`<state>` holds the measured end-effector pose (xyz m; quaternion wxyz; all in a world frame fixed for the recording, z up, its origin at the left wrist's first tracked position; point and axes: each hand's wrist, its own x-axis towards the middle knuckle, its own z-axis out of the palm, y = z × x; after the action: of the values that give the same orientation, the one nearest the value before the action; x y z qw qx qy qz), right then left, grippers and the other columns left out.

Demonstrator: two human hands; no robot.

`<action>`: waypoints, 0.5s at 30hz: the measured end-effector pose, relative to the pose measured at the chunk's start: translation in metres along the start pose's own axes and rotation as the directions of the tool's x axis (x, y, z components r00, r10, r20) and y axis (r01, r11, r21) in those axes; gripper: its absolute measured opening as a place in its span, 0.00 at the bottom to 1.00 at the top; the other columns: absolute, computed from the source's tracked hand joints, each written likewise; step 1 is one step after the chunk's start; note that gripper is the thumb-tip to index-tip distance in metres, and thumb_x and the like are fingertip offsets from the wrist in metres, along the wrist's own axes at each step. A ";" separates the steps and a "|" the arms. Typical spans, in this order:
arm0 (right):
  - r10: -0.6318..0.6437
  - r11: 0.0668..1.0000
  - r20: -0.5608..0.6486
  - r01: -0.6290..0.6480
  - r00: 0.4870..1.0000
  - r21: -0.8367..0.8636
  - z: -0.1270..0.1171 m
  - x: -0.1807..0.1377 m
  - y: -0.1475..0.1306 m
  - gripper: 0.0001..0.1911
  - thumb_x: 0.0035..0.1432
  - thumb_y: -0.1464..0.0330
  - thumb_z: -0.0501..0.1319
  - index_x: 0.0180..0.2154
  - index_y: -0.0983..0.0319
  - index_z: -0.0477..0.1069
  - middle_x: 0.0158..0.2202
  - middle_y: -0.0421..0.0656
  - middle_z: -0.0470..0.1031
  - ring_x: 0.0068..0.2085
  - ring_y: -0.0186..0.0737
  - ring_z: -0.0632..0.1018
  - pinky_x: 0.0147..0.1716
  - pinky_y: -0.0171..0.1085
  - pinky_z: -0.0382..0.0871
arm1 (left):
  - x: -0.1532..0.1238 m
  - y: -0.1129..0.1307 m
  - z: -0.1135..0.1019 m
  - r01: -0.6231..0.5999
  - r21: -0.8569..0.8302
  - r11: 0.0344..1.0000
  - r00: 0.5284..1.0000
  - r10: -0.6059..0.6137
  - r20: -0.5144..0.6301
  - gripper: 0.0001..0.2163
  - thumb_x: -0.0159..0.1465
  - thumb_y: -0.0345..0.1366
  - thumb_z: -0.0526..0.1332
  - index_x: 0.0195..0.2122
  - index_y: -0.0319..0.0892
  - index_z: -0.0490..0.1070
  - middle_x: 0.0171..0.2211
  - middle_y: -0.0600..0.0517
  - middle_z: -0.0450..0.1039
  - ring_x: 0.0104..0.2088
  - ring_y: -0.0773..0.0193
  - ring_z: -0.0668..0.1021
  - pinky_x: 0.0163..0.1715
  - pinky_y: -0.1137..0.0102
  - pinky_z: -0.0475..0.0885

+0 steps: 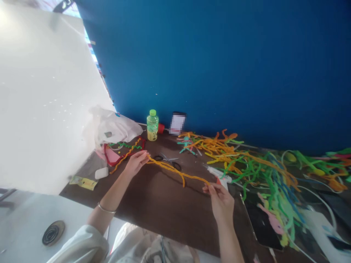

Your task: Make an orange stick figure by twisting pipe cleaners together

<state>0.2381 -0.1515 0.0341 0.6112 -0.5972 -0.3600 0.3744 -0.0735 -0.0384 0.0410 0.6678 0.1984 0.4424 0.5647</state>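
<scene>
An orange pipe cleaner (167, 166) stretches between my two hands over the dark table. My left hand (137, 163) pinches its left end, where strands lie doubled together. At the other end, my right hand (220, 199) grips the single strand between thumb and fingers. A short loose tail hangs down near the middle. Behind the strand lies a pair of scissors (175, 165) with dark handles, partly crossed by it. Left of my left hand, a twisted orange pipe cleaner (122, 160) rests across a red-edged pink item (111, 157).
A green-capped bottle (152, 128) and a phone (177, 123) stand by the blue wall. Many orange and green pipe cleaners (233, 149) pile up at the right, near a white glue gun (219, 174) and a dark tablet (260, 223). A white case (101, 172) lies left.
</scene>
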 end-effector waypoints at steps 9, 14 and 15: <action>-0.209 0.783 0.297 0.341 0.932 -0.519 -0.022 0.009 -0.025 0.11 0.48 0.58 0.60 0.27 0.59 0.70 0.29 0.43 0.74 0.28 0.39 0.74 0.29 0.36 0.68 | -0.002 0.036 -0.017 -0.402 0.640 0.655 0.911 0.218 0.349 0.04 0.46 0.27 0.66 0.23 0.42 0.75 0.27 0.50 0.75 0.31 0.67 0.74 0.37 0.78 0.66; -0.257 0.384 0.608 0.657 0.751 -0.649 -0.027 0.017 -0.042 0.11 0.58 0.63 0.50 0.28 0.58 0.66 0.26 0.42 0.72 0.28 0.39 0.72 0.30 0.37 0.63 | -0.001 0.052 -0.018 -0.670 0.659 0.342 0.741 0.248 0.624 0.04 0.48 0.30 0.64 0.23 0.46 0.72 0.25 0.52 0.72 0.30 0.65 0.73 0.36 0.75 0.65; -0.259 0.265 0.665 0.714 0.701 -0.649 -0.026 0.019 -0.046 0.12 0.59 0.64 0.49 0.27 0.59 0.65 0.24 0.42 0.71 0.28 0.39 0.72 0.31 0.37 0.62 | 0.000 0.055 -0.018 -0.720 0.649 0.244 0.693 0.233 0.682 0.03 0.50 0.31 0.64 0.24 0.46 0.71 0.25 0.52 0.71 0.30 0.64 0.73 0.35 0.75 0.64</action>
<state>0.2717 -0.1468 0.0794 0.1987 -0.5748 -0.7929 0.0373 -0.1194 -0.0274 0.0735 0.3228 0.7722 0.4142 0.3577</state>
